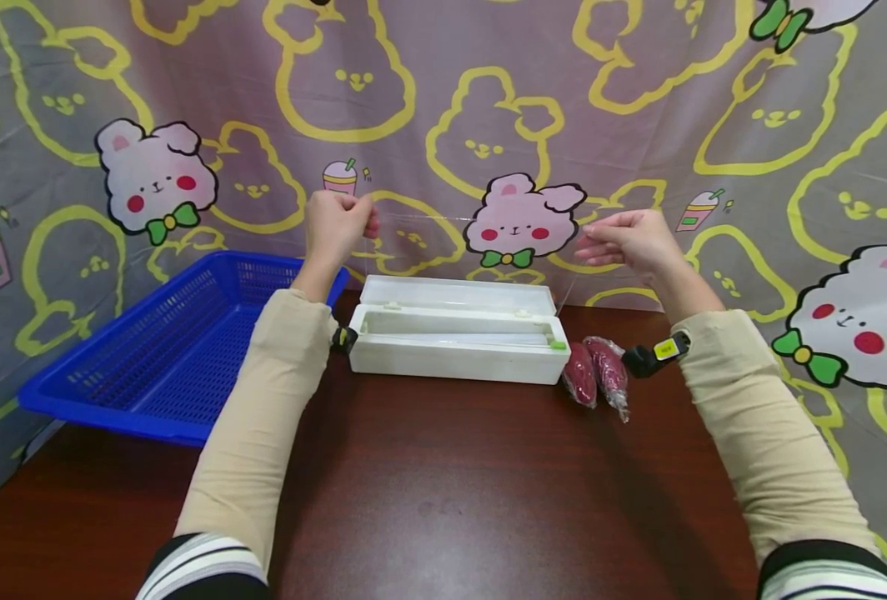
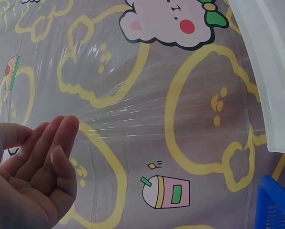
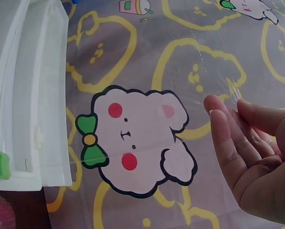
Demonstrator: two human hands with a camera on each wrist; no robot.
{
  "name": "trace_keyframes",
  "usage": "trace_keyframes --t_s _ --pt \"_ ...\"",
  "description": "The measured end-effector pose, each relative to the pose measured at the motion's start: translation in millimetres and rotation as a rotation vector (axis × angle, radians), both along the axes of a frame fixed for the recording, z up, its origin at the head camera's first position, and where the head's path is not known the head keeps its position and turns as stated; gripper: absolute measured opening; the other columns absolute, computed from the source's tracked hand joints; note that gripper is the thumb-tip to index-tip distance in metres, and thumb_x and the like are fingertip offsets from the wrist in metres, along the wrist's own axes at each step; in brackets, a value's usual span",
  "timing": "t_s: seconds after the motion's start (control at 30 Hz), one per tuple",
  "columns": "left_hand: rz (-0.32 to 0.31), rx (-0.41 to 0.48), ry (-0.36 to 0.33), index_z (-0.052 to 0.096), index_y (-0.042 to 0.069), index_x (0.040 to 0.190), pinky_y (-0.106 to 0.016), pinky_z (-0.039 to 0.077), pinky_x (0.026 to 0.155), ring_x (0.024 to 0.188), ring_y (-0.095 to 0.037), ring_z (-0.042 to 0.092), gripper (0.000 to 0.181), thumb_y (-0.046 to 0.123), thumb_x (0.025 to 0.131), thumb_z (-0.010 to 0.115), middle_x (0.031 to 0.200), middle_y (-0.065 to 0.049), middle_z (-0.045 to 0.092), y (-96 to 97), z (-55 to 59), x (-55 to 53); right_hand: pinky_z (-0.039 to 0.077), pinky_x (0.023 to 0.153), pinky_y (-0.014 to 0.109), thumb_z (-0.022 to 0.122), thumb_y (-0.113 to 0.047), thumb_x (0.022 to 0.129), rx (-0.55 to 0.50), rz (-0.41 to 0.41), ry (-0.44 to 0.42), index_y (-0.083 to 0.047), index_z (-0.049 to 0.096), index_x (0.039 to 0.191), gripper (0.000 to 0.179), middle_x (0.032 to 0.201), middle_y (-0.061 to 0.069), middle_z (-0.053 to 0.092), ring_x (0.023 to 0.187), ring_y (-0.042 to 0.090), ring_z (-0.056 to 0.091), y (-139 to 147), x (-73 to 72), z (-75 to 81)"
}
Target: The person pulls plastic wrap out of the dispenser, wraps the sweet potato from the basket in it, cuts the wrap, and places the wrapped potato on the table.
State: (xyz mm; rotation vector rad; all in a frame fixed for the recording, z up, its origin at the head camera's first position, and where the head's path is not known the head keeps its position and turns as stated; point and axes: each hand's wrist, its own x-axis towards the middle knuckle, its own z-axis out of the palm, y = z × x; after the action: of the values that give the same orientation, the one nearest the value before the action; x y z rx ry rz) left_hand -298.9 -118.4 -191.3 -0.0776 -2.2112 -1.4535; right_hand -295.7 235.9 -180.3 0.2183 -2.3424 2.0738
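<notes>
A sheet of clear cling film stretches between my two raised hands, nearly invisible against the patterned cloth. My left hand pinches one top corner between thumb and fingers; creases fan out from that grip in the left wrist view. At the other corner, my right hand pinches the film with thumb and fingertips. Below and behind them stands a long white cling film dispenser, its lid tipped back. Inside lies a pale roll, and a green slider sits at the box's right end.
Two dark red, tapered things wrapped in clear film lie beside the dispenser's right end. A blue plastic basket stands at the left of the brown table. Patterned cloth hangs behind.
</notes>
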Motion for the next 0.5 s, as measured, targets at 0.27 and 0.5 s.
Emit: trace_keyframes --t_s 0.27,0.5 --pt "-0.017 0.042 0.044 0.069 -0.007 0.077 -0.020 0.049 0.050 0.049 -0.009 0.060 0.029 0.016 0.085 0.053 0.056 -0.003 0.062 1.0 4.6 -1.0 0.052 0.058 0.032 0.059 -0.007 0.085 0.002 -0.004 0.006 -0.006 0.069 0.071 0.017 0.069 0.009 0.067 0.062 0.020 0.065 1.5 0.4 5.7" --pt "-0.005 0.047 0.027 0.070 -0.005 0.077 -0.018 0.048 0.050 0.048 -0.008 0.060 0.029 0.017 0.085 0.053 0.055 0.000 0.061 2.0 9.8 -2.1 0.052 0.055 0.032 0.061 -0.006 0.083 -0.038 0.004 0.008 -0.005 0.070 0.073 0.014 0.068 0.010 0.066 0.060 0.021 0.065 1.9 1.7 9.6"
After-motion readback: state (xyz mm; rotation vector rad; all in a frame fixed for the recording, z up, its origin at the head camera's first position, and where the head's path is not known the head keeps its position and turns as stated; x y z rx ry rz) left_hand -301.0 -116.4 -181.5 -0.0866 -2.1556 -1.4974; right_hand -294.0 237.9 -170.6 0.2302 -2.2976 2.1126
